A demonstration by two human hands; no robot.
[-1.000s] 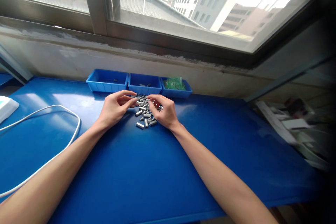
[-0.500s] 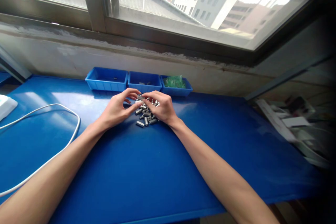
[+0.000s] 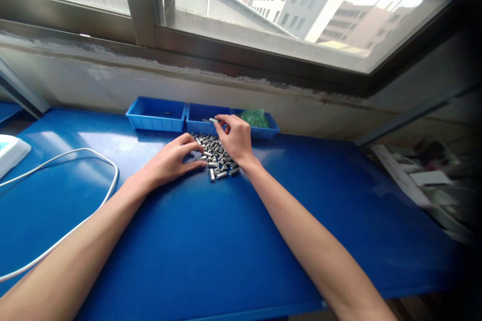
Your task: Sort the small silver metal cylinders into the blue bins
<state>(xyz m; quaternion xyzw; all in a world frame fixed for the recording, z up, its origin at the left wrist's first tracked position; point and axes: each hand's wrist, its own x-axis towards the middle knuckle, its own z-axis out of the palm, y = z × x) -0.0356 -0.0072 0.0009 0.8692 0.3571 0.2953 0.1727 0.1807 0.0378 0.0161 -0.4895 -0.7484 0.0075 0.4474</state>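
Note:
A heap of small metal hex standoffs and screws [image 3: 213, 149] lies on the blue table. Pinched between the thumb and fingertips of my right hand [image 3: 238, 136] is a silver hex standoff [image 3: 213, 120], held at the front rim of the middle blue bin [image 3: 203, 127]. My left hand [image 3: 175, 159] rests at the heap's left edge, its thumb and fingers apart around the nearest pieces. Whether its fingertips touch any of them I cannot tell.
Left of the middle bin stands another blue bin [image 3: 156, 123] with a tiny part inside. The right-hand bin [image 3: 263, 133] holds green bags [image 3: 255, 118]. A white cable [image 3: 113, 180] loops across the table from a white device [image 3: 13, 153]. Behind is a window.
My hands were together over the heap with a metal piece between them. Now they are apart: the right has moved up to the middle bin with a standoff, the left slightly down.

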